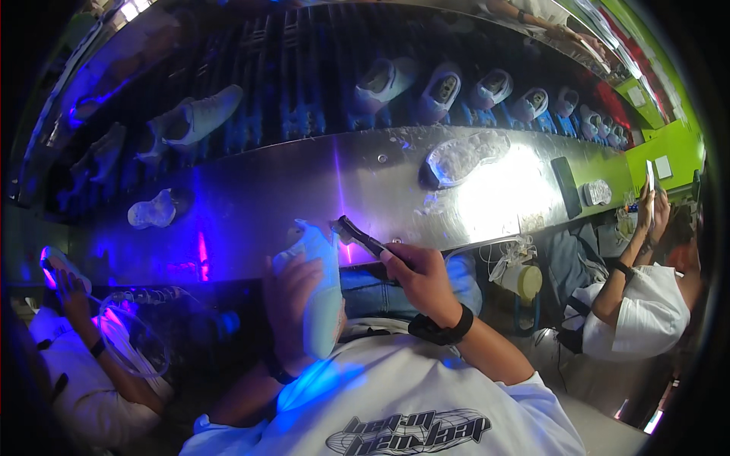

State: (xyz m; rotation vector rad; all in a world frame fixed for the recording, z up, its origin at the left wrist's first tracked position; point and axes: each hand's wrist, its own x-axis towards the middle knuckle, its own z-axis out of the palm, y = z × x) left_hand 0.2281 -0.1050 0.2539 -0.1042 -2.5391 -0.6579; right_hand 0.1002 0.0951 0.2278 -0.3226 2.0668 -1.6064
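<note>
In front of my body a pale shoe [323,304] stands on end, tinted blue by the light. My left hand [293,289] is wrapped round it, fingers across its side. From my right hand [426,281], closed on the handle, a black-handled brush [363,237] points up and left. Its head is close to the shoe's upper end; I cannot tell whether they touch. Past my hands, a shoe sole [464,158] lies on the metal bench [266,197], and a smaller pale sole-shaped piece [152,210] rests further left.
Behind the bench runs a dark conveyor [266,68] with several pale shoes [439,93] along it. A dark flat bar [565,188] lies at the right. Co-workers sit on both sides: one person's hand [74,296] holds a sole at left, another person [639,304] works at right.
</note>
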